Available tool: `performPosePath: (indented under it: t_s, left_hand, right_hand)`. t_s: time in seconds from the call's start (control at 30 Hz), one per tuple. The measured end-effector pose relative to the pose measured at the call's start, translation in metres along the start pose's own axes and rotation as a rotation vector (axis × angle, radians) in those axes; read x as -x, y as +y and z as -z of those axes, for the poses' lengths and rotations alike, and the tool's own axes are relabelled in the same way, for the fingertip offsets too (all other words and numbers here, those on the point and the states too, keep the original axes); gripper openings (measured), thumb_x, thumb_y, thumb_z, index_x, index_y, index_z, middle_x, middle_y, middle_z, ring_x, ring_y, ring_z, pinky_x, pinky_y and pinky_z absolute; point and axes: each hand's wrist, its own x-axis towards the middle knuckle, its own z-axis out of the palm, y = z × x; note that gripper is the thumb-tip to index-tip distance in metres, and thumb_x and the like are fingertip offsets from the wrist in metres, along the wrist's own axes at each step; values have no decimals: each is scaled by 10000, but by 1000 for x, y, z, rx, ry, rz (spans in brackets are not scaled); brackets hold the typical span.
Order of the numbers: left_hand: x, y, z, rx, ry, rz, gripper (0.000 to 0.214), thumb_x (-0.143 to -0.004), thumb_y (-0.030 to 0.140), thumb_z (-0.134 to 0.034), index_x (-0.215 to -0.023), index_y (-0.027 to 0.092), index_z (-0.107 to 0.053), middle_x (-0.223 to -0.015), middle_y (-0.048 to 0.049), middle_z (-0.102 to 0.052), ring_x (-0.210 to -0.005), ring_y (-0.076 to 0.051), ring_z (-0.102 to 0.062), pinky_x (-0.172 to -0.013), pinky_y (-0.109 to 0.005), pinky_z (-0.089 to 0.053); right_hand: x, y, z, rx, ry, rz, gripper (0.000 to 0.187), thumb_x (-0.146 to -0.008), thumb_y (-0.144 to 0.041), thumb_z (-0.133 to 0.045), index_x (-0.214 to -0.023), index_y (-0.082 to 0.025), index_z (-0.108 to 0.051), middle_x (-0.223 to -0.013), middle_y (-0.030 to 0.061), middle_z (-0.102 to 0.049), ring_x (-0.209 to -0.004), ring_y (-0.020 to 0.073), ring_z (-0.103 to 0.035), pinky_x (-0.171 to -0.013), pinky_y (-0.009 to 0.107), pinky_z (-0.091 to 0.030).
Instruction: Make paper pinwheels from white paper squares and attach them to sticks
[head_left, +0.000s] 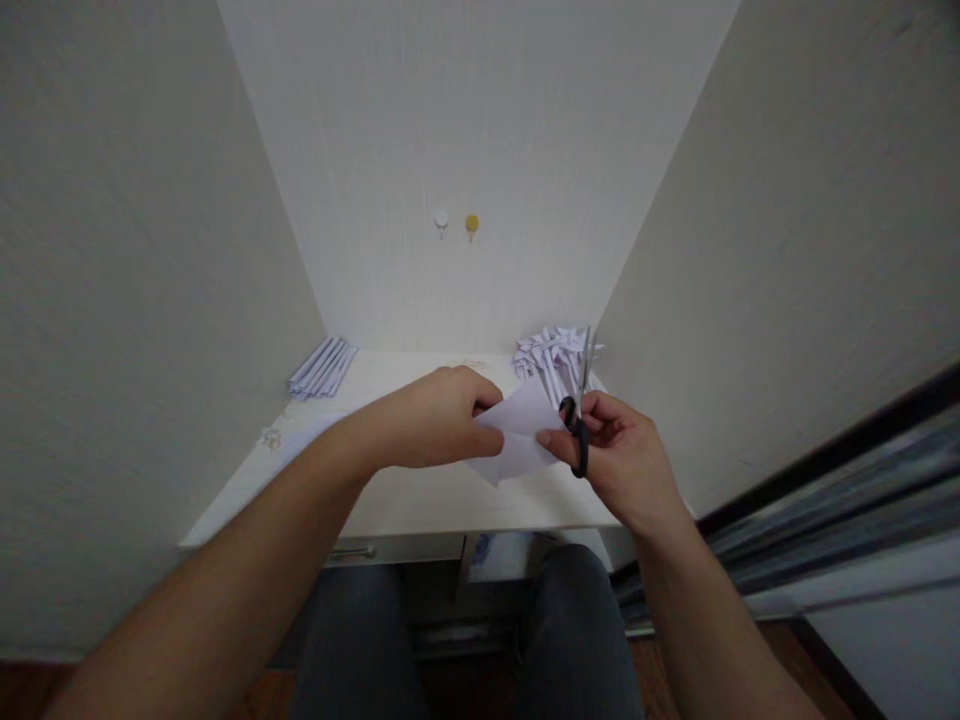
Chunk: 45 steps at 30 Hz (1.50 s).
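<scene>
My left hand (457, 418) pinches the left side of a creased sheet of white paper (521, 440), held above the white desk. In my right hand (611, 445) is a pair of scissors (579, 420) with black handles, the metal blades pointing up and away. One thumb sits in a handle loop, and its tip meets the paper's right edge. Behind the scissors lies a heap of folded white paper pieces (551, 355) at the desk's back right corner.
A stack of folded paper strips (324, 368) lies at the back left of the desk (420, 505). Flat paper (311, 432) shows partly behind my left forearm. Two hooks, one white (441, 219) and one yellow (472, 223), are on the back wall. Walls close in both sides.
</scene>
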Motion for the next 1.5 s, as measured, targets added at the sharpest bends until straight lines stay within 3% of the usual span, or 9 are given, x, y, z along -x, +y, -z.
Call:
performPosePath:
  t_s: [0.1, 0.2, 0.23, 0.33, 0.43, 0.7, 0.8, 1.1, 1.5]
  left_hand:
    - [-6, -5, -4, 215, 179, -22, 128, -695, 300, -761, -721, 176, -752, -649, 0, -672, -583, -148, -572, -508, -228, -393]
    - [-8, -16, -28, 632, 516, -33, 343, -706, 439, -811, -903, 173, -723, -775, -14, -708, -669, -161, -624, -548, -236, -477]
    - [-7, -19, -39, 726, 551, -13, 409, -723, 477, -807, -983, 176, -713, -822, -27, -729, -693, -171, -645, -534, -235, -482]
    - [-3, -25, -70, 815, 443, 59, 402, -769, 514, -776, -930, 150, -722, -769, -50, -734, -668, -186, -662, -530, -266, -522]
    - [0, -29, -83, 763, 502, 54, 346, -852, 486, -702, -773, 149, -710, -640, -29, -681, -594, -158, -622, -546, -267, -509]
    - [12, -29, -44, 558, 685, -30, 306, -893, 406, -685, -697, 172, -657, -565, 30, -599, -530, -117, -541, -502, -234, -432]
    - [17, -23, -37, 514, 684, -61, 298, -893, 392, -682, -692, 173, -658, -561, 33, -594, -527, -114, -533, -494, -227, -421]
    - [22, -12, -43, 516, 634, -39, 322, -897, 414, -668, -682, 176, -653, -557, 28, -604, -522, -119, -536, -497, -232, -423]
    - [20, -11, -42, 533, 617, -36, 333, -891, 429, -673, -677, 175, -648, -563, 27, -604, -523, -121, -536, -501, -239, -418]
  right_hand:
    - [-1, 13, -4, -96, 48, -15, 381, -534, -281, -953, -651, -207, -598, -562, -55, -635, -511, 105, -518, -506, 228, -424]
    - [0, 29, -9, -219, 167, 34, 334, -586, -277, -938, -712, -206, -637, -662, -32, -711, -580, 127, -588, -568, 248, -495]
    - [0, 33, -12, -258, 204, 54, 326, -603, -277, -935, -730, -208, -644, -689, -29, -726, -602, 132, -603, -591, 254, -509]
    - [-1, 39, -20, -315, 250, 81, 327, -640, -289, -936, -757, -217, -640, -703, -36, -728, -607, 129, -600, -619, 261, -513]
    - [0, 37, -21, -280, 205, 58, 369, -624, -343, -952, -755, -216, -631, -710, -25, -727, -614, 140, -606, -626, 274, -507]
    - [36, 36, 21, 23, -389, -233, 446, -713, -527, -914, -845, -156, -706, -801, 27, -680, -717, 153, -574, -652, 275, -438]
    - [47, 36, 23, 40, -499, -308, 491, -682, -543, -938, -823, -166, -656, -758, -11, -608, -679, 131, -497, -610, 262, -377]
    - [44, 25, 6, -17, -455, -325, 637, -595, -661, -944, -716, -197, -525, -696, -43, -533, -639, 109, -424, -580, 251, -308]
    - [45, 24, 5, -48, -427, -334, 604, -583, -592, -970, -669, -204, -516, -626, -65, -514, -586, 93, -378, -552, 247, -274]
